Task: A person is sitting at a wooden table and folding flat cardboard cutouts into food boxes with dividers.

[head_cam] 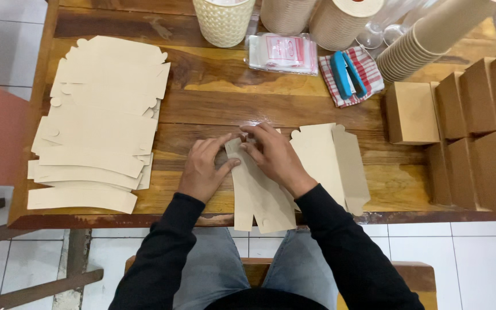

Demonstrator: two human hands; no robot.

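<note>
Kraft-brown flat box blank (259, 195) lies at the near edge of our wooden table (225, 103), its near end overhanging the edge. Head view: our left hand (202, 169) rests flat on the blank's left side, fingers spread, pressing and not gripping. Our right hand (274, 158) curls over the blank's far end, fingertips pinching a flap. Another blank (331, 163) lies just right. A stack of blanks (101, 120) sits well left; folded boxes (477, 132) far right; blue stapler (348, 74) on a striped cloth (368, 66) beyond.
</note>
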